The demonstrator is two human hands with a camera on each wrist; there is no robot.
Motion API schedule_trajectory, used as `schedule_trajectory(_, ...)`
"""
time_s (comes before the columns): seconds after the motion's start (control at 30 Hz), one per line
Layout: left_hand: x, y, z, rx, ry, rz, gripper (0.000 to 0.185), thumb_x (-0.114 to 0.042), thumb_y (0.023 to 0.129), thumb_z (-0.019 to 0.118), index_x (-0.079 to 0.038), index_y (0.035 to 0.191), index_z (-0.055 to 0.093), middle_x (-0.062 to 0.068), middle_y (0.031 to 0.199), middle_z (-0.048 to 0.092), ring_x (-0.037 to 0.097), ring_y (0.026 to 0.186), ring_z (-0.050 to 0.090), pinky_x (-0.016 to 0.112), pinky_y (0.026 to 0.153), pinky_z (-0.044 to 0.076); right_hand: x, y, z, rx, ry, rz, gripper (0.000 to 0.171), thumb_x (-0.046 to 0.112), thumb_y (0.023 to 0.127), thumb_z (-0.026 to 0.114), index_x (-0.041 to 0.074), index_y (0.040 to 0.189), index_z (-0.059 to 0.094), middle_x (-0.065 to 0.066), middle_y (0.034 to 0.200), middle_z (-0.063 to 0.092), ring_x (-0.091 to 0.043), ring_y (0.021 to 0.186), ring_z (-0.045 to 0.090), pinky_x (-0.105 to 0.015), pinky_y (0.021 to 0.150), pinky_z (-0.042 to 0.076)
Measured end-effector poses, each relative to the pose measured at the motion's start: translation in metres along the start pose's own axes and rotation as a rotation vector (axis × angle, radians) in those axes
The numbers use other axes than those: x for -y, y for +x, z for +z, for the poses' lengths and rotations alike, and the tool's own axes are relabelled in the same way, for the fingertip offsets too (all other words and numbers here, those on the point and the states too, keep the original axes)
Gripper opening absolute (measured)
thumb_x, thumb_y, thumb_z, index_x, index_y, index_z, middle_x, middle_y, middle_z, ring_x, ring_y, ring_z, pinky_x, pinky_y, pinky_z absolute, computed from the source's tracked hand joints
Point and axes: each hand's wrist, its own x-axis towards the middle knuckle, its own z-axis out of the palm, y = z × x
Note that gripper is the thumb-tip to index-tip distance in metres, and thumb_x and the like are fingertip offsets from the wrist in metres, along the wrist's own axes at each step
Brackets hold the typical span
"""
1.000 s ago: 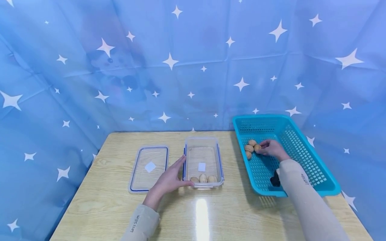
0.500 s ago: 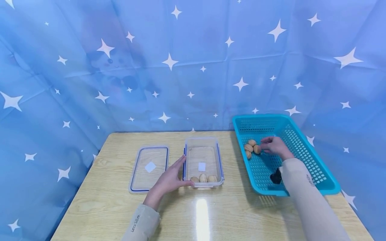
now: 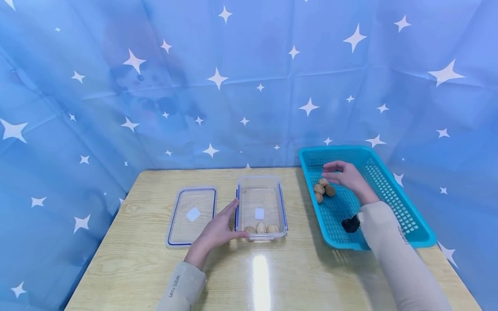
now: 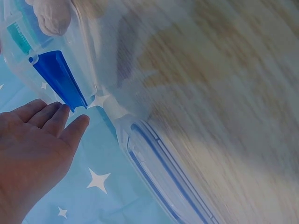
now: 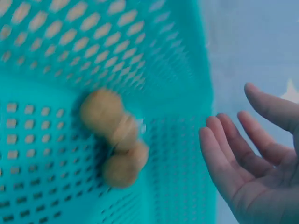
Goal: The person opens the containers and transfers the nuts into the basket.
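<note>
At the right of the head view, the right hand (image 3: 344, 178) hangs over the teal perforated basket (image 3: 337, 218), fingers loosely spread, holding nothing; below it, four walnuts (image 3: 330, 191) lie bunched by the basket's left wall. A clumsy pinch at one could set the others rolling, since they are round and packed together. At the frame's lower centre, the left hand (image 3: 215, 231) spans the near left corner of the clear plastic container (image 3: 260, 198), thumb and fingers wide apart; three walnuts (image 3: 261, 227) sit along its near wall. Because those fingers are straight rather than wrapped around, a knock might slide the container.

The left wrist view shows the broad blue latch flap (image 4: 60, 78) near the fingertips (whether they touch it, I cannot tell), while the head view gives only thin blue edges. The right wrist view, though blurred, shows the bare palm that the head view hides.
</note>
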Motion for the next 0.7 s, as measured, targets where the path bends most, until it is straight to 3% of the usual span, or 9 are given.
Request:
schedule_trajectory(0.33, 0.001, -0.001, 0.002, 0.006, 0.006, -0.007, 0.112, -0.056, 0.075, 0.08, -0.015, 0.16, 0.02, 0.006, 0.168, 0.018, 0.037, 0.15, 0.03, 0.056, 0.122, 0.029, 0.052, -0.019, 0.035, -0.012, -0.019, -0.124, 0.052, 0.035, 0.1, 0.06, 0.005, 0.142, 0.05, -0.02, 0.144, 0.053, -0.034, 0.125, 0.055, -0.039, 0.098, 0.056)
schedule_trajectory(0.5, 0.002, 0.0, 0.002, 0.003, 0.016, -0.012, 0.113, -0.057, 0.074, 0.08, -0.015, 0.16, 0.02, 0.007, 0.168, 0.018, 0.036, 0.15, 0.029, 0.056, 0.122, 0.03, 0.073, -0.025, 0.061, -0.005, 0.033, -0.169, 0.045, 0.031, 0.099, 0.062, 0.007, 0.136, 0.055, -0.018, 0.139, 0.058, -0.029, 0.121, 0.059, -0.043, 0.101, 0.054)
schedule_trajectory(0.7, 0.003, -0.001, 0.0, -0.002, 0.018, -0.014, 0.114, -0.059, 0.074, 0.08, -0.016, 0.16, 0.02, 0.007, 0.168, 0.018, 0.036, 0.15, 0.03, 0.056, 0.121, 0.03, 0.083, -0.028, 0.094, 0.022, 0.148, -0.212, 0.041, 0.026, 0.097, 0.066, 0.004, 0.132, 0.059, -0.018, 0.132, 0.062, -0.016, 0.108, 0.064, -0.031, 0.096, 0.057)
